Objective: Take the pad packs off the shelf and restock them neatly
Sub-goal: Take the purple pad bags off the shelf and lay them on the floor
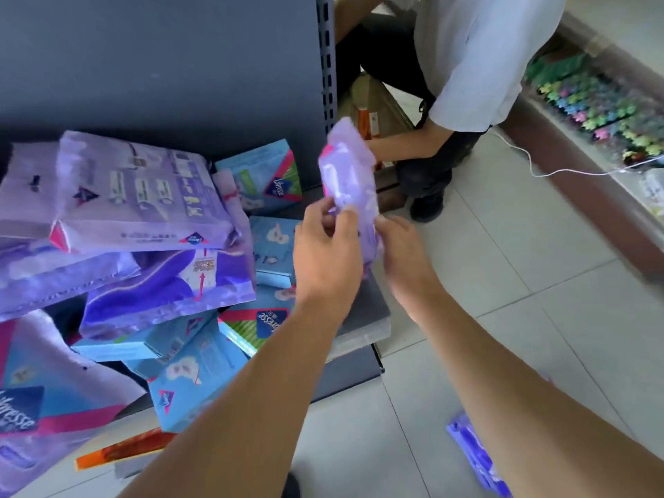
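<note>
A light purple pad pack (350,174) stands upright in the air beside the right end of the grey shelf (366,318). My left hand (325,253) grips its lower left edge and my right hand (402,257) grips its lower right edge. On the shelf to the left lies a loose heap of purple pad packs (140,195) and blue pad boxes (266,174), tilted and overlapping. Another purple pack (474,458) lies on the floor tiles under my right forearm.
The dark shelf back panel (161,66) and its slotted upright (327,59) rise behind the heap. Another person in a white shirt (478,59) crouches at the far right end. A counter of colourful small goods (603,109) runs along the right. An orange box (122,451) lies low left.
</note>
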`<state>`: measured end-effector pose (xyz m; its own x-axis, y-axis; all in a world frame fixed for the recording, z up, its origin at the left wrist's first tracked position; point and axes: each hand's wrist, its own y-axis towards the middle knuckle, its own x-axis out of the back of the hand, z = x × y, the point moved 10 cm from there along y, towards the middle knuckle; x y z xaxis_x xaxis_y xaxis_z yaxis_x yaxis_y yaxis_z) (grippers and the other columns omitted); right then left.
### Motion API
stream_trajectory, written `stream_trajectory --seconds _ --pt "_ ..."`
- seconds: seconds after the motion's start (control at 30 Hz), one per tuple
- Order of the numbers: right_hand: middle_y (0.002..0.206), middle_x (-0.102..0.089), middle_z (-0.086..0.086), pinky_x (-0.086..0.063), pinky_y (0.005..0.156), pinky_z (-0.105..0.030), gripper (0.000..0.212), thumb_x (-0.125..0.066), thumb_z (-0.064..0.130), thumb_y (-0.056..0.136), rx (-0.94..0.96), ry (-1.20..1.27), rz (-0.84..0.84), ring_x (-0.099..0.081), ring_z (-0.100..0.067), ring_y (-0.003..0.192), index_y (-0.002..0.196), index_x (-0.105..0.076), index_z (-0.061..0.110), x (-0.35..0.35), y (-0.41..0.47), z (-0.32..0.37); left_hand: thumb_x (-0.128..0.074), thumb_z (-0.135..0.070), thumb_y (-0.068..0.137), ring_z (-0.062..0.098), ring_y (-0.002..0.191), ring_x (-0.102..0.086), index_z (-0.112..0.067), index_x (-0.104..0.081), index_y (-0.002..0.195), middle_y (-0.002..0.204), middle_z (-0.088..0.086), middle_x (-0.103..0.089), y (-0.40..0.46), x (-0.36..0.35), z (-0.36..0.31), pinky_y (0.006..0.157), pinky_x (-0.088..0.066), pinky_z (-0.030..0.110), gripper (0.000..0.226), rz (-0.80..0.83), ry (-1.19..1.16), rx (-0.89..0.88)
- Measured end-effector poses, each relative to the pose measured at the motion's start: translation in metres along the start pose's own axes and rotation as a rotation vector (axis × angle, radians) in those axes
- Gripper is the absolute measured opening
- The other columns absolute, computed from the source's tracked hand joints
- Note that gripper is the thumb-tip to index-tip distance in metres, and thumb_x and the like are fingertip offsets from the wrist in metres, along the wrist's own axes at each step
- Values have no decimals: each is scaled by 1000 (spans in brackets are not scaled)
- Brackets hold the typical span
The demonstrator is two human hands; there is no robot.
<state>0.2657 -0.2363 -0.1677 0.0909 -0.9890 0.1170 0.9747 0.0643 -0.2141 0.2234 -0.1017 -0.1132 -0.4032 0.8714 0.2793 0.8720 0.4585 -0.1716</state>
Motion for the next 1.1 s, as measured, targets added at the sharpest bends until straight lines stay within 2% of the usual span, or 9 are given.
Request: stream_trajectory --seconds 0.2,0.3,0.37,0.47,0.63,0.73,0.83,0.93,1.1 --pt "122 -67 -9 -57 81 -39 50 -56 44 88 -13 375 -67 -67 -26 107 130 -55 16 96 -64 16 -46 -23 85 -10 102 -55 -35 -72 86 109 -17 -63 -71 -66 -19 89 -44 12 29 400 -76 -135" --pt "113 -71 -10 -53 91 -46 37 -62 23 83 -111 445 -224 -69 -28 102 118 -63 14 163 -96 -7 -62 -25 90 -1 103 -55 -32 -62 117 117 -18 -59 -67 -81 -22 90 -47 23 28 330 99 -155" --pt "108 -72 -9 -50 93 -44 33 -64 25 80 -257 594 -196 -70 -25 96 112 -66 16 182 -125 -29 -70 -33 87 5 111 -57 -28 -49 135 127 -15 -58 -76 -118 0 92 -46 26 52 557 32 67" --pt "107 -73 -7 -53 91 -45 24 -61 31 88 -439 595 -386 -71 -23 91 108 -65 18 223 -175 -84 -70 -27 87 23 95 -69 -18 -64 113 105 2 -74 -127 -171 35 82 -54 37 28 888 -21 368" --pt "97 -71 2 -52 71 -32 26 -68 29 90 -633 369 -570 -65 -17 83 111 -57 18 223 -272 -179 -73 -18 85 16 83 -67 -19 -59 102 95 -2 -70 -183 -177 92 64 -51 18 22 921 305 260" --pt "106 -72 -7 -57 77 -36 28 -70 24 89 -694 454 -697 -70 -18 88 112 -57 16 216 -340 -227 -61 -7 89 17 84 -66 -21 -59 90 97 1 -70 -236 -188 144 72 -52 30 14 1072 461 280" --pt "100 -74 -11 -55 60 -28 29 -71 16 87 -770 576 -850 -72 -22 84 112 -57 9 215 -400 -273 -68 -15 89 9 87 -65 -25 -58 97 100 -6 -69 -276 -194 185 72 -54 29 16 1161 540 297" --pt "102 -73 -10 -59 80 -44 32 -72 21 87 -796 611 -908 -72 -28 91 114 -60 8 226 -441 -312 -77 -21 81 11 94 -66 -27 -50 109 105 -7 -67 -311 -216 214 77 -57 32 39 1163 560 262" --pt "108 -68 -3 -58 81 -39 44 -79 22 80 -859 519 -1043 -71 -19 91 117 -55 17 294 -478 -373 -73 -24 85 11 87 -63 -26 -53 103 99 -10 -66 -375 -305 256 66 -48 17 28 1202 659 106"
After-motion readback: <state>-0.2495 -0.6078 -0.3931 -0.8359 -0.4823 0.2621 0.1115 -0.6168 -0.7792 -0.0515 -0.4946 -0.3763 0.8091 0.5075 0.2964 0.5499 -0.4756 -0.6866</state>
